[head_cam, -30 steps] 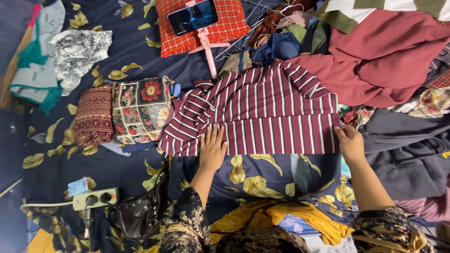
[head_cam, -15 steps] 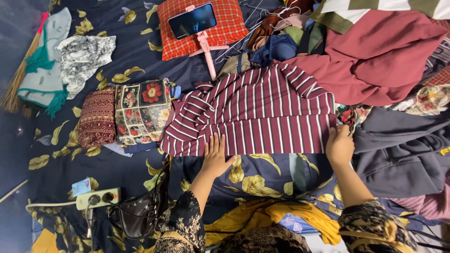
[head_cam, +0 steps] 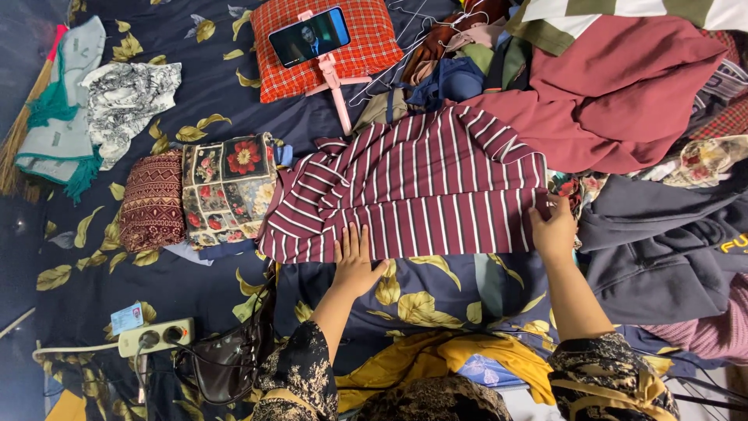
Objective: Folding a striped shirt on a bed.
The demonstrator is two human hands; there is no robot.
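left hand [head_cam: 357, 261]: flat, fingers spread, pressing the near hem of the striped garment [head_cam: 421, 187] to pin it.
right hand [head_cam: 555, 228]: fingers closed on the garment's right edge, keeping it taut.
striped garment: maroon with white stripes, spread flat on the leaf-print bedsheet [head_cam: 436, 292].
left of it: folded patterned stack [head_cam: 226, 187].
far: phone on stand [head_cam: 309, 37] against the red checked cushion [head_cam: 374, 31]; unfolded clothes pile [head_cam: 623, 93] to the right.

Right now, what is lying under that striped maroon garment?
The striped maroon garment lies on a navy bedsheet with yellow leaves; its top edge overlaps a clothes pile. Anything beneath its middle is covered.
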